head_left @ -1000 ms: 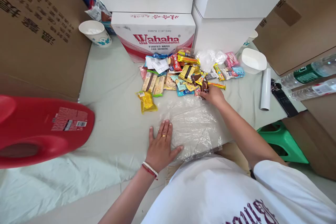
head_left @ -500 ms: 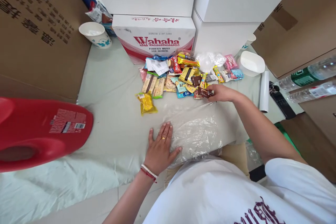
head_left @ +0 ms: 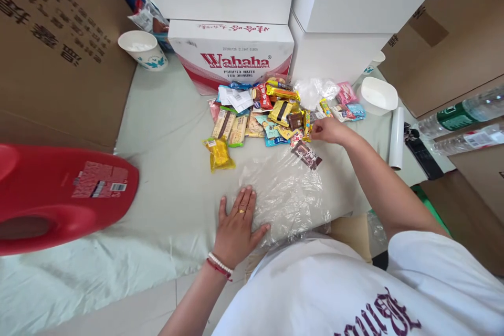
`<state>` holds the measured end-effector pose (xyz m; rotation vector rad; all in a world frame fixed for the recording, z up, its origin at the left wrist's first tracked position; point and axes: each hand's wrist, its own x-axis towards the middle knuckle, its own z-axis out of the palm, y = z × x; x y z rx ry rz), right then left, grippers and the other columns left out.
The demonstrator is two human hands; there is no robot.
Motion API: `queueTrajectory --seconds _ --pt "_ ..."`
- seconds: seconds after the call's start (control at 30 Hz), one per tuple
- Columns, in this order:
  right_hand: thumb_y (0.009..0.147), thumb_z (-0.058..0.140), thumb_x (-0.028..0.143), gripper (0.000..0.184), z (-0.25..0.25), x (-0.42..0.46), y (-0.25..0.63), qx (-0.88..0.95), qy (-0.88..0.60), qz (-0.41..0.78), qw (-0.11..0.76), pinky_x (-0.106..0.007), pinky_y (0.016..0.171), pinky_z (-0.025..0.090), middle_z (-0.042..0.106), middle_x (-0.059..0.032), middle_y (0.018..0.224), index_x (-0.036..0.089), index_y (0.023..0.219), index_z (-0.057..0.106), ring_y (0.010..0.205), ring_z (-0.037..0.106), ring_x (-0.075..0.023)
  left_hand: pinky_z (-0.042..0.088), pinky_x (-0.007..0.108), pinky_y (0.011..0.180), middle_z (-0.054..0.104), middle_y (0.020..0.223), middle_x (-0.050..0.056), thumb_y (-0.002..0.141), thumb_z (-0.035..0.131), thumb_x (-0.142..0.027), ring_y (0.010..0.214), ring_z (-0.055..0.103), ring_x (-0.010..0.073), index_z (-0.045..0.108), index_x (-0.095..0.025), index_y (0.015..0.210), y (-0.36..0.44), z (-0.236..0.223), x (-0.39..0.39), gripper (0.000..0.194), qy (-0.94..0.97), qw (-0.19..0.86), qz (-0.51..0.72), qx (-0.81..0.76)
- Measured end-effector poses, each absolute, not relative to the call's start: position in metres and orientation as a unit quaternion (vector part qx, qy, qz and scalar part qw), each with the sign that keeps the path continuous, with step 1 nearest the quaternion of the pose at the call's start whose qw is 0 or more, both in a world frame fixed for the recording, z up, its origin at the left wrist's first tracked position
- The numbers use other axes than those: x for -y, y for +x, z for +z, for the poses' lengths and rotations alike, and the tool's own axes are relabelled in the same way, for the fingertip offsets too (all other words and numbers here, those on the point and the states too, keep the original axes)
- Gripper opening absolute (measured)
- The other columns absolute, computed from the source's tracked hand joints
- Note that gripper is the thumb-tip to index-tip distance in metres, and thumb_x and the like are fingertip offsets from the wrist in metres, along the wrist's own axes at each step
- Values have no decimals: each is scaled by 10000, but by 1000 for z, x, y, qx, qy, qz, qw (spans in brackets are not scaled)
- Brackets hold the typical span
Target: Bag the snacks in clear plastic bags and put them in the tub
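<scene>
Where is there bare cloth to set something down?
Widest: the cloth between the red container, the Wahaha box and the yellow packet. Smaller: between the right forearm and the white roll. Crowded: the snack heap before the box, with the right hand at its edge; clear film lies beside the left hand.

The surface (head_left: 165, 136) is pale green, the Wahaha box (head_left: 236, 58) white with red swooshes, the jug (head_left: 66, 194) red, the cup (head_left: 144, 51) white with blue leaves, the stool (head_left: 429, 205) green.
</scene>
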<state>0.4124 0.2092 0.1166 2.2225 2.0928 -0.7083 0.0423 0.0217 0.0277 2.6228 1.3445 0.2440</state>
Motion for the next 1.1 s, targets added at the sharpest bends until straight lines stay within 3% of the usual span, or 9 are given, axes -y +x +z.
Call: queueTrajectory --seconds 0.13,0.23,0.43,0.53,0.67,0.8,0.93,1.1 --pt "755 737 441 291 96 -166 399 -672 700 -241 25 -255 635 368 731 -36 905 213 937 728 790 621 -189 -54 592 1261 297 1641 201 948 468 -626 1505 355 351 146 -103 1629 33 27 -10 917 885 87 86 -448" --pt "711 786 418 390 86 -146 391 -652 715 -251 23 -258 609 362 730 -42 911 221 1041 719 803 631 -211 -50 582 1264 293 1644 196 943 475 -638 1508 351 345 124 -107 1632 29 28 -7 939 889 86 82 -443" --pt "762 746 509 319 115 -156 425 -613 690 -381 -59 -269 615 425 687 -31 717 191 779 717 686 615 -195 -10 588 1266 315 1632 204 937 480 -650 1510 348 353 160 -126 1631 28 27 -9 927 888 98 73 -443" --pt "835 675 507 336 136 -184 439 -660 692 -276 -94 -296 699 457 694 -42 787 189 907 758 772 622 -223 9 597 1264 331 1627 206 937 487 -641 1503 360 357 167 -126 1630 28 27 -9 921 887 96 77 -444" --pt "953 501 336 365 128 -217 424 -701 700 -47 -126 -351 831 473 668 -129 1045 157 1180 724 998 594 -289 -1 597 1265 332 1630 201 941 483 -640 1500 367 351 164 -112 1627 28 27 -9 922 888 91 84 -442" --pt "877 605 280 540 100 -223 408 -781 617 -79 -43 -378 887 486 561 -157 1243 148 1399 575 1042 589 -304 44 602 1264 347 1624 202 940 492 -632 1496 375 355 203 -120 1622 28 27 -8 900 887 97 80 -445" --pt "793 699 259 794 92 -228 408 -778 622 -75 -48 -410 936 483 457 -167 1366 160 1521 396 1090 576 -318 58 601 1262 366 1613 211 945 479 -632 1488 388 361 228 -138 1620 27 26 -9 873 883 98 81 -451" --pt "786 650 167 615 90 -246 392 -807 587 -66 13 -401 909 475 493 -177 1354 151 1387 522 1142 544 -333 36 589 1263 372 1609 211 948 468 -633 1482 397 362 246 -146 1618 27 25 -10 858 888 88 88 -443"
